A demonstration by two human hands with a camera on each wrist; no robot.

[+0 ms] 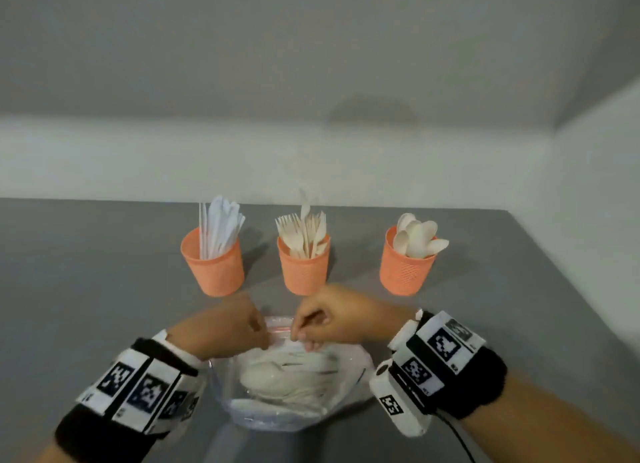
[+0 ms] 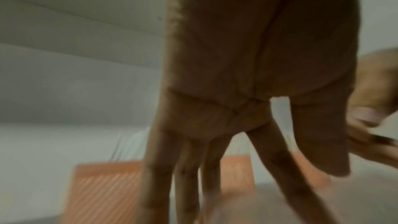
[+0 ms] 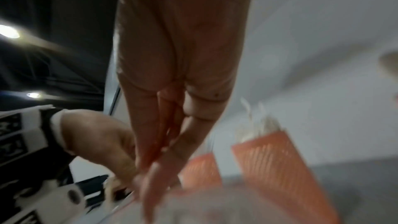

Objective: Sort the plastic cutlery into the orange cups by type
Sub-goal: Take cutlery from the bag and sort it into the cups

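A: Left hand (image 1: 227,327) and right hand (image 1: 325,318), fingertips pinched on the pink zip strip of the clear plastic bag (image 1: 287,376) of pale plastic cutlery (image 1: 291,376), just in front of the middle orange ribbed cup (image 1: 304,266).

B: Film probably thin, slippery, floppy. Best held at the stiffer strip. Pieces likely light, rigid; best lifted by the handles.

A: Knives cup left of middle, spoons cup right.

Three orange cups in a row behind the clear zip bag (image 1: 287,386): knives cup (image 1: 215,266) back-left of it, forks cup (image 1: 303,265) straight behind, spoons cup (image 1: 406,265) back-right. The bag's got pale cutlery (image 1: 287,376) inside. Left hand (image 1: 225,327) and right hand (image 1: 332,318) both pinch the bag's top edge, fingers nearly meeting.
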